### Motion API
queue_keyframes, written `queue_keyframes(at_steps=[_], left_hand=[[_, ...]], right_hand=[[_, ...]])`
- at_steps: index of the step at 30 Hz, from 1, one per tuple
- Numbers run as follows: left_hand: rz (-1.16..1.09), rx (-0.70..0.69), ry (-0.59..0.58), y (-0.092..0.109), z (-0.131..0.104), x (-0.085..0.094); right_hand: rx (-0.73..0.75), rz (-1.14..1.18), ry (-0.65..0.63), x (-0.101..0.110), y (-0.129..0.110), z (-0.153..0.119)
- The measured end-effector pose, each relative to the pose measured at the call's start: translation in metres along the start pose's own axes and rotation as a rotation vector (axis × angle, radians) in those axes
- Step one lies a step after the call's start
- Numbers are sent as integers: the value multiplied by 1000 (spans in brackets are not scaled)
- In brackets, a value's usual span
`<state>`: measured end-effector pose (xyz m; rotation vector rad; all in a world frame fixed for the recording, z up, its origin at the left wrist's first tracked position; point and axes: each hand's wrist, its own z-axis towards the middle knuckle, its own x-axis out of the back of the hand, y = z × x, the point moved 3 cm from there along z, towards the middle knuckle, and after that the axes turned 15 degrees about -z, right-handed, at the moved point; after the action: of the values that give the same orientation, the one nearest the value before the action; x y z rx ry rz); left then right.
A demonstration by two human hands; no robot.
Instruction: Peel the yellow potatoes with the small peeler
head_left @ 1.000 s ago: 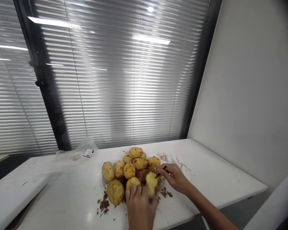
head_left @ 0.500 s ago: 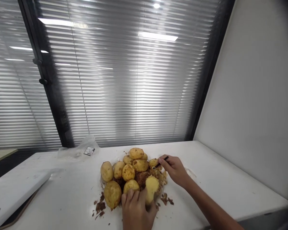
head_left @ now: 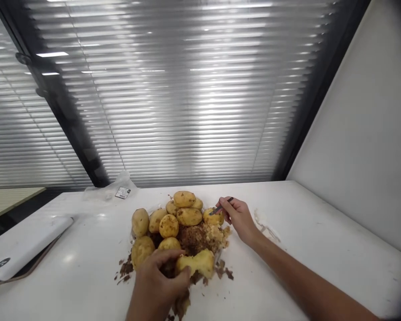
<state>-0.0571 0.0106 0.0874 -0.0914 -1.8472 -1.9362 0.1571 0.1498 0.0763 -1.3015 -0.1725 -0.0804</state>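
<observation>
White tabletop [head_left: 297, 249], glossy, set against slatted blinds and a pale side wall. Near its centre: heap of yellow-brown potatoes [head_left: 177, 218] with brown peelings [head_left: 125, 269] scattered at the near edge. Back left: crumpled clear plastic bag [head_left: 112, 189] with a label; far left: flat white board [head_left: 23, 243]; right of heap: pale scraps [head_left: 265, 225].

Tabletop [head_left: 287, 267]: white, smooth, glossy, throwing glare. Potatoes [head_left: 183, 211]: matt yellow skin, speckled brown, rough. Peelings [head_left: 195, 238] at the heap's centre: crumbly, dull brown. Bag [head_left: 118, 189] at 10 o'clock: thin clear plastic, crinkled, paper label. Blinds [head_left: 187, 111]: shiny slats, metallic sheen.
</observation>
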Motion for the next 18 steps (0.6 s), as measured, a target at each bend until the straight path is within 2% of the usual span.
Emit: queue_keyframes(at_steps=[1, 3, 7, 10, 12, 16, 18], left_hand=[[-43, 84, -22, 3, 0, 1], [-120, 161, -44, 10, 1, 2], [-213, 135, -28, 19, 6, 2], [-152, 99, -19, 19, 14, -1], [-38, -63, 35, 20, 20, -4], [201, -652, 130, 25, 28, -17], [286, -820, 132, 23, 29, -25]], right_hand=[[-9, 4, -9, -2, -1, -3], [-20, 13, -23, -6, -4, -7], [0, 48, -20, -6, -11, -9], [16, 67, 20, 0, -12, -7], [6, 82, 61, 4, -11, -4], [-17, 92, 105, 5, -7, -1], [-27, 82, 102, 4, -7, 0]])
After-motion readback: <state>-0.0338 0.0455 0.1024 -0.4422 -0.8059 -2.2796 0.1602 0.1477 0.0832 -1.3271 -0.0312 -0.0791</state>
